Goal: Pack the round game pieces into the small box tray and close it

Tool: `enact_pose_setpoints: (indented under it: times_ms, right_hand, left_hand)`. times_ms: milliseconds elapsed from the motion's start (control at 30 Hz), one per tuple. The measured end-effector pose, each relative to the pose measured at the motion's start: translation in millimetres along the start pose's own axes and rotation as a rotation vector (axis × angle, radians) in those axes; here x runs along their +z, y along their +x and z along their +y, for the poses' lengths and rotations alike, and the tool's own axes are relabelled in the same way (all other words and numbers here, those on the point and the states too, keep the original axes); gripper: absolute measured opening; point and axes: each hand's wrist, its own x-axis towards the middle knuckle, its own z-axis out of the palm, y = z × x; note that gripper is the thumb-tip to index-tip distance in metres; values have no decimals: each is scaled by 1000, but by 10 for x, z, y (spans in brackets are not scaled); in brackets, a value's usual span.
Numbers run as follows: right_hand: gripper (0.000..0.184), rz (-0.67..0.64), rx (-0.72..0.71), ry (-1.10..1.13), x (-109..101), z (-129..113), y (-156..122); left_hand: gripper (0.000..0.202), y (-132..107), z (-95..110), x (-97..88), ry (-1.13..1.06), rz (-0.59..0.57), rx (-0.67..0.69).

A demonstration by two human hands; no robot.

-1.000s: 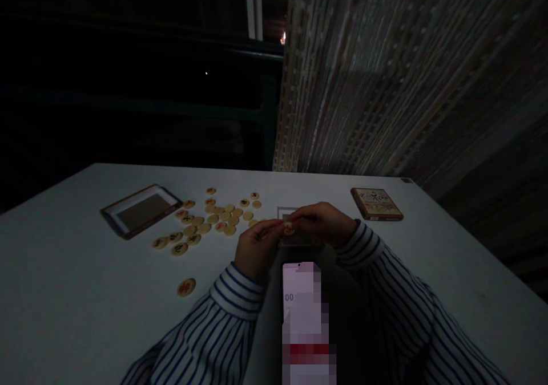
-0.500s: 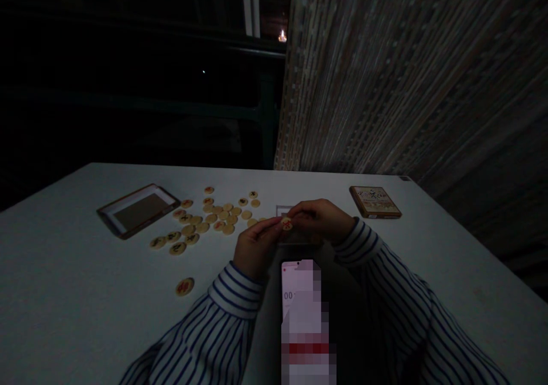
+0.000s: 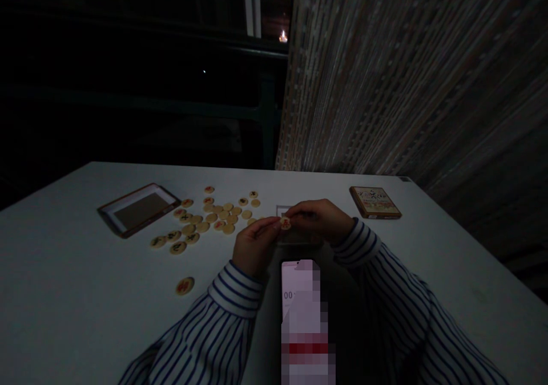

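Observation:
Between the fingertips of both hands is a round Chinese chess piece point(image 3: 285, 223) with a red character on its face. My left hand point(image 3: 256, 245) pinches it from the left. My right hand point(image 3: 319, 218) closes on it from the right, its fingers bent over the top. Beneath the hands, a pale-edged flat object point(image 3: 281, 209) lies on the table, mostly covered. To the left spread several more Chinese chess pieces point(image 3: 212, 218), some face up with red or black characters, others blank side up. One red-marked piece point(image 3: 185, 286) lies apart, near my left sleeve.
On the white table point(image 3: 107, 316), an open shallow box tray point(image 3: 141, 209) is at the left and a printed box point(image 3: 375, 202) at the right. A lit phone point(image 3: 299, 294) lies between my forearms. Beyond the table's far edge hangs a string curtain point(image 3: 342, 88).
The held piece has turned slightly between my fingers and shifted a touch left. Both hands stay in nearly the same place; the scattered pieces have not moved.

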Motion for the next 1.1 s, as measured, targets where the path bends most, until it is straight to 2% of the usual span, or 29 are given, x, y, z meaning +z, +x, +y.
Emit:
enact_pose_setpoints:
  times_ms: [233,533,767,967,1100]
  right_hand:
    - [27,-7,-210,-286,26,-5,17]
    - [27,36,-306,-391,62,47,32]
    - [24,-8,-245,-444,22,-21,6]
    - [26,-31,-144,-461,-68,-18,-19]
    - [28,-103,-101,-497,-139,-4,-32]
  left_hand:
    - [31,15,-8,-23,11,10,18]
    - [30,-6,23,1,52,18,32]
    - [26,-24,45,18,200,29,123]
    - [20,83,-110,-131,529,133,314]
    - [27,153,-225,-239,805,132,398]
